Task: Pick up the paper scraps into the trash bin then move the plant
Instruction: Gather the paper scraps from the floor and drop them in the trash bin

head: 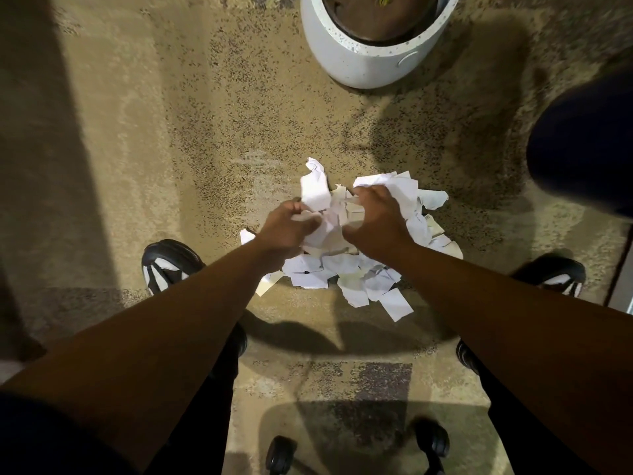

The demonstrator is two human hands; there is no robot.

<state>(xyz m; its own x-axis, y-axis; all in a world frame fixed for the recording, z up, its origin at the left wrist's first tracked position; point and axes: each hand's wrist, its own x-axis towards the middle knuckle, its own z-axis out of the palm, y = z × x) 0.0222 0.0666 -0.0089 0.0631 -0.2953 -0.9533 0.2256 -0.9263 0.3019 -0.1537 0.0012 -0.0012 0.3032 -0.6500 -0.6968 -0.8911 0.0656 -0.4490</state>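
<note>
Gathering from both sides, the left hand (291, 228) and right hand (375, 222) curl their grip around crumpled white paper scraps (346, 269), a thin, creased, torn-edged heap on the speckled tan carpet (191, 138), bunched so one lift takes many. Beyond stands the rounded, smooth white planter (359, 60); no bin shows.

Both bare forearms reach forward and down, converging toward the middle. The left hand (291, 228) has its fingers curled, pinching white paper scraps (322, 193). The right hand (376, 221), knuckles up, has its fingers curled into the same scraps.
</note>
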